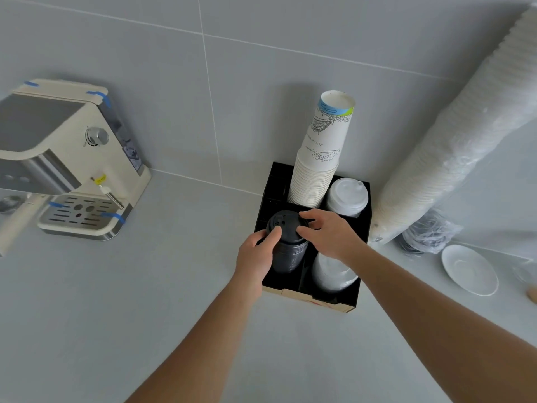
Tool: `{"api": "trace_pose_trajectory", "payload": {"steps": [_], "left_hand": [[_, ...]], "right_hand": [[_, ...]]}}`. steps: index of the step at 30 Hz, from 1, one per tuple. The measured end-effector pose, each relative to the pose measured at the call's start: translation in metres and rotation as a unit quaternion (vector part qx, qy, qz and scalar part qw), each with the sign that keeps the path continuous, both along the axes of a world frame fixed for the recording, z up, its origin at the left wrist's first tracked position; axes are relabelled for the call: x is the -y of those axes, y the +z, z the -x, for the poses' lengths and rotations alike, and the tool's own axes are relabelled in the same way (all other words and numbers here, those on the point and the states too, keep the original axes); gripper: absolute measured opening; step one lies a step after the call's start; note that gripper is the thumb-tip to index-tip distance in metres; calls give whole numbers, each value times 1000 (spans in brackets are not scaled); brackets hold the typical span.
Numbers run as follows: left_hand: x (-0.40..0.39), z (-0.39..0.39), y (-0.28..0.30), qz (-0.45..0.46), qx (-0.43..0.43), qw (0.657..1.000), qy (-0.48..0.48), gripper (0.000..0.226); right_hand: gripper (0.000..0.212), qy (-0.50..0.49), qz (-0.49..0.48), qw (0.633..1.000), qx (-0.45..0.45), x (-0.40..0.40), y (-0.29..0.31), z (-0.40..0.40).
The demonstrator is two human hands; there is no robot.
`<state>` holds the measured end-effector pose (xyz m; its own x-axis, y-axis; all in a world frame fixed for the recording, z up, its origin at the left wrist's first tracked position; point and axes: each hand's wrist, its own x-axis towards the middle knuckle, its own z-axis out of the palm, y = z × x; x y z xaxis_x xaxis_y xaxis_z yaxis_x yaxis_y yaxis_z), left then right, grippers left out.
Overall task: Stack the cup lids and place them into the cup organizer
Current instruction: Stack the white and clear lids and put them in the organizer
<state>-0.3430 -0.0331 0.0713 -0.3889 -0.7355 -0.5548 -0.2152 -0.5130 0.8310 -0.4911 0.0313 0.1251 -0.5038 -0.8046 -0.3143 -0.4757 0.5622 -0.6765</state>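
Note:
A stack of black cup lids [287, 231] stands upright in the front left compartment of the black cup organizer [340, 301]. My left hand [257, 254] wraps around the stack's left side, thumb on the top lid. My right hand [328, 231] touches the top lid's right edge with its fingertips. White lids [331, 274] fill the front right compartment, partly hidden under my right wrist. Another stack of white lids [347, 196] sits at the back right, beside a tall stack of paper cups [322, 152].
A cream espresso machine [69, 158] stands at the left against the tiled wall. A long plastic-wrapped sleeve of white cups [453, 141] leans at the right. A white saucer [469, 270] lies on the counter right of the organizer.

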Motion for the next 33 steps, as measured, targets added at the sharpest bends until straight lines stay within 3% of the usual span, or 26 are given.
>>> {"api": "trace_pose_trajectory", "payload": {"steps": [3,8,12,14,25,30,33], "left_hand": [[4,1,-9,-19,3,1000,2,64],[1,5,-28,-171,-24,985,29,78],[-3,17,-34,-221,-45,973,58,70],[-2,21,-33,-227,-55,970,75,67],[-5,26,-32,-209,-65,967,127,55],[-6,18,-30,-227,-41,968,100,70],[-7,9,-25,-222,-33,970,98,78]], "right_hand": [[45,-23,7,999,24,-3,-5,2],[44,-50,32,995,80,-5,-14,2],[32,-65,56,984,155,-5,-19,4],[24,-64,66,979,182,-5,-20,3],[39,-76,73,976,193,-6,-24,-5],[43,-93,72,970,210,-8,-24,-5],[28,-94,74,971,209,-13,-17,-4]]}}
